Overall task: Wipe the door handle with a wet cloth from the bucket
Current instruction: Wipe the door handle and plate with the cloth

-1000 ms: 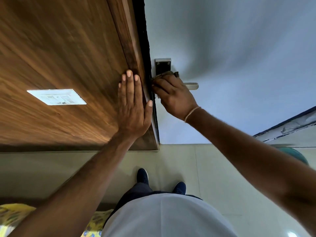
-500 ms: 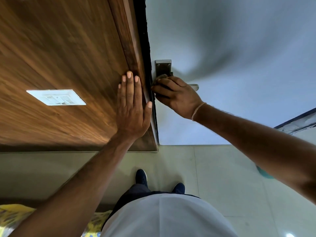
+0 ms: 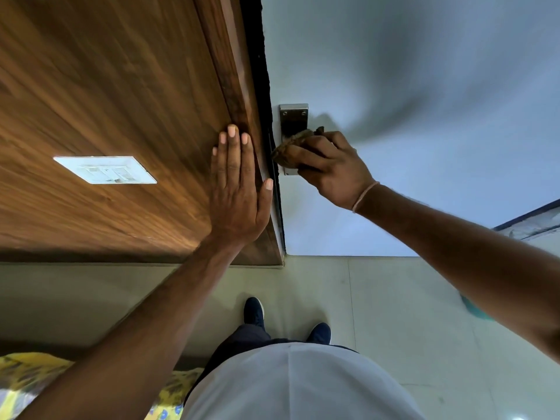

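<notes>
Right hand (image 3: pixel 333 171) presses cloth (image 3: pixel 291 145) on door handle (image 3: pixel 293 119); no legible writing.

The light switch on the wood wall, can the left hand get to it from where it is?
Probably yes. The left hand lies flat on the wood panel, and the white switch plate sits on that same panel, further left. Nothing stands between them, so sliding sideways should reach it.

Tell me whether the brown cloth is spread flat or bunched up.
Bunched up: the brown cloth is wadded under the right hand, pressed against the metal handle plate.
</notes>
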`<action>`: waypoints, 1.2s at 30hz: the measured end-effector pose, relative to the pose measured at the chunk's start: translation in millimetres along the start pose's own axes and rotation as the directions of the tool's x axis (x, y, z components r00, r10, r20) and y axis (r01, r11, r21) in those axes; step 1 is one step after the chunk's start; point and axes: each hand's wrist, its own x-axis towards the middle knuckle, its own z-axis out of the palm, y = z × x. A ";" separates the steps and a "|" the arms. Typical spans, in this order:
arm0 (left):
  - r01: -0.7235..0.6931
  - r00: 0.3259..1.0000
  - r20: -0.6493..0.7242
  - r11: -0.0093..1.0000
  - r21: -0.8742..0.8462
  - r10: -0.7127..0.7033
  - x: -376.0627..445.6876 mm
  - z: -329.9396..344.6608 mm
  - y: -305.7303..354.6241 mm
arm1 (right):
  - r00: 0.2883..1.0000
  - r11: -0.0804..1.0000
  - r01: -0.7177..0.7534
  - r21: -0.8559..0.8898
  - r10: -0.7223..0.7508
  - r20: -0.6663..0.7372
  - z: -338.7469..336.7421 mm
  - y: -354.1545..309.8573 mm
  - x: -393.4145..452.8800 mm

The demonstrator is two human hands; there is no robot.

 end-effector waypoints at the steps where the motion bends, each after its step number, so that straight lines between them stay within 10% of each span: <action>1: 0.005 1.000 -0.002 1.000 0.001 -0.005 -0.2 0.1 0.6 | 1.000 1.000 -0.008 0.019 0.008 -0.017 -4.7 5.1 -6.6; 21: 0.007 1.000 -0.022 1.000 -0.005 -0.007 -0.5 1.2 0.9 | 0.967 0.966 -0.255 0.046 0.255 0.011 -4.3 -3.0 -13.7; 32: -0.018 1.000 -0.003 1.000 -0.005 0.018 -0.8 -1.8 -4.1 | 0.774 0.820 -0.572 0.002 0.539 0.333 -25.4 -4.6 23.6; 36: -0.009 1.000 -0.010 1.000 -0.001 0.009 -0.5 -0.8 -0.8 | 0.511 0.670 -0.740 0.059 0.504 0.696 -31.2 20.8 51.3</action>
